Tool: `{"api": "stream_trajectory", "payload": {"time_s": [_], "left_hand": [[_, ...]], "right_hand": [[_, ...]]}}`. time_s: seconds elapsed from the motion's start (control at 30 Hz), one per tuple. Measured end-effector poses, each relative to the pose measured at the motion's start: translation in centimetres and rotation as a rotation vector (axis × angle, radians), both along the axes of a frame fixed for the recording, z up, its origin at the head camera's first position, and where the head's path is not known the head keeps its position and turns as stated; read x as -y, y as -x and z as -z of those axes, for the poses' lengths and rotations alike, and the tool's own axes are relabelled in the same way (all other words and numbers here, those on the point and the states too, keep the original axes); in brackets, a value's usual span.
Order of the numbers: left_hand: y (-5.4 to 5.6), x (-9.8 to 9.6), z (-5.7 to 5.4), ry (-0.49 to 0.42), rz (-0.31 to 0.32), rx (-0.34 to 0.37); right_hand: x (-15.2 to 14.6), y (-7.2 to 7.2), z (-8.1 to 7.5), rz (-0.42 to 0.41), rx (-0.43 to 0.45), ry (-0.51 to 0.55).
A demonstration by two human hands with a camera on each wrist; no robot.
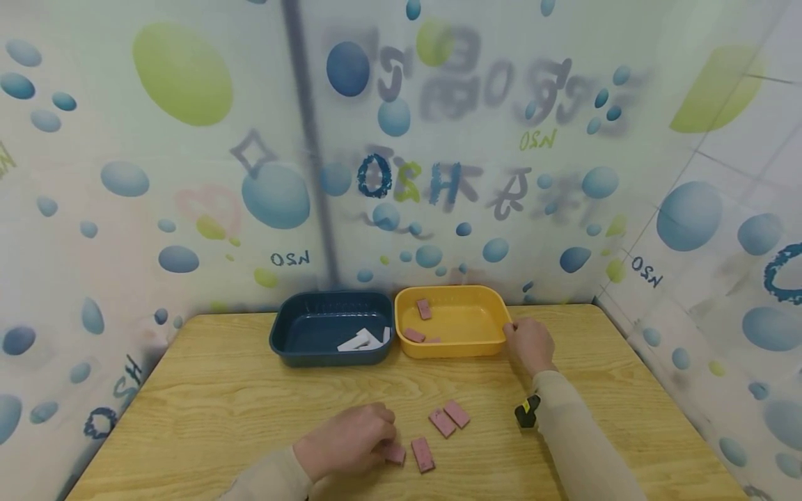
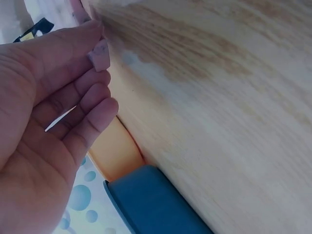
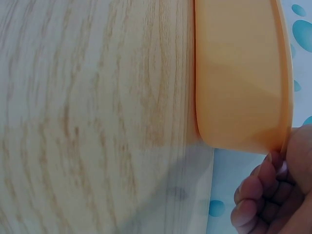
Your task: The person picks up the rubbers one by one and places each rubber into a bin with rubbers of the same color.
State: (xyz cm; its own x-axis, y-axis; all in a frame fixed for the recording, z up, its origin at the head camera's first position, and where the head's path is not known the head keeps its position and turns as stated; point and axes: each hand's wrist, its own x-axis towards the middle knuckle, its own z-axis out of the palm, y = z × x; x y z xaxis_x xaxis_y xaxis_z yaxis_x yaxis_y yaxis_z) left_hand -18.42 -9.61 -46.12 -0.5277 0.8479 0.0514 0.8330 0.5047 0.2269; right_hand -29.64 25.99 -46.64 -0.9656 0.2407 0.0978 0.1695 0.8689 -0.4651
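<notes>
Between thumb and fingers my left hand [image 1: 349, 440] pinches a small pink rectangular block [image 1: 394, 454] low over the wooden table; the left wrist view shows the same block [image 2: 101, 56] at the fingertips. Beside it lies another pink block [image 1: 422, 454], with two more, one being this pink block [image 1: 457, 413], a little farther away. My right hand [image 1: 531, 346] grips the right rim of the yellow bin [image 1: 457, 349], thumb and fingers around its edge in the right wrist view [image 3: 273, 187]. A few pink blocks lie inside that bin, one of them [image 1: 424, 309] near its back.
Left of the yellow bin, a dark blue bin [image 1: 332, 358] holds several white pieces [image 1: 360, 341]. Both stand at the back of the wooden table [image 1: 238, 396], close to a patterned wall covering [image 1: 250, 229]. A black device [image 1: 528, 412] is at the right wrist.
</notes>
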Motion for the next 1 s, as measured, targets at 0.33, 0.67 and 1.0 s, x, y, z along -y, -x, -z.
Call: {"api": "stream_trajectory", "payload": {"time_s": [0.33,0.67,1.0], "left_hand": [[0.8,-0.4,-0.9,-0.06,-0.025,-0.02],[1.4,-0.9,-1.5,-0.095,-0.069,-0.02],[2.5,-1.6,-1.9,-0.085,-0.097,-0.086]], "right_hand": [[0.1,0.0,-0.1,0.003,-0.002,-0.001],[0.1,0.1,0.0,-0.001,0.001,-0.011],[0.0,0.1,0.0,-0.002,-0.01,-0.009]]}}
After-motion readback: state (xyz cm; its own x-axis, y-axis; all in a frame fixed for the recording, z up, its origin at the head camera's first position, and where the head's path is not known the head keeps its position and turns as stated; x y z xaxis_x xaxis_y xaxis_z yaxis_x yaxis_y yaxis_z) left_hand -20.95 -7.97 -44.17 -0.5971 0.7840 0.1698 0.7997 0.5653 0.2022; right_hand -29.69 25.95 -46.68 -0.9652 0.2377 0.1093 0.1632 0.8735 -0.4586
